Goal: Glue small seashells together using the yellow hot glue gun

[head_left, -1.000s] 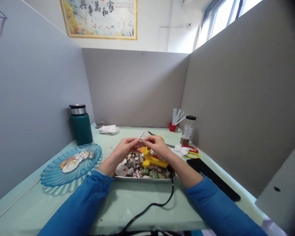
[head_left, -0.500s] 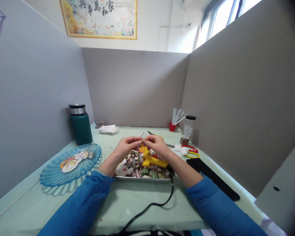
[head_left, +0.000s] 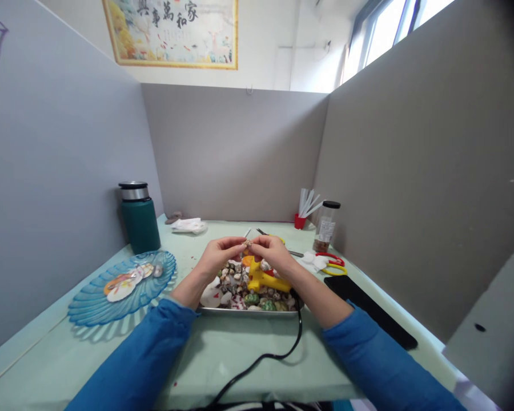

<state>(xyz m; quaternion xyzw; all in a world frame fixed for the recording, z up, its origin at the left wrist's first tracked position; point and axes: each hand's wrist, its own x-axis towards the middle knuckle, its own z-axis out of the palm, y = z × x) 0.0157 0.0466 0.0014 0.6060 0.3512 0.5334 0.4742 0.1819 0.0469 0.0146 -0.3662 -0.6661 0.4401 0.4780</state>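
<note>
My left hand [head_left: 223, 252] and my right hand [head_left: 270, 251] meet above the far part of a metal tray [head_left: 248, 311]. Between their fingertips they pinch a small speckled, beige shell [head_left: 247, 244], partly covered by the fingers. Shells of many sizes and colours [head_left: 235, 279] fill the tray. A yellow glue gun [head_left: 265, 278] lies on top of them, under my right wrist, and its black cord [head_left: 278, 356] runs toward the table's front edge. An orange shell [head_left: 248, 261] shows just below my fingers.
On the left stand a blue scalloped plate [head_left: 85, 308] with several shells and a green flask [head_left: 140, 225]. Scissors with red and yellow handles [head_left: 336, 268], a jar [head_left: 326, 228], a red cup of glue sticks [head_left: 300, 221] and a black phone-like slab [head_left: 370, 311] are on the right. Grey partitions [head_left: 235, 148] enclose the table.
The shell between my fingertips has turned slightly and shows a little more. Both hands stay nearly in place, and the whole view has shifted by a hair.
</note>
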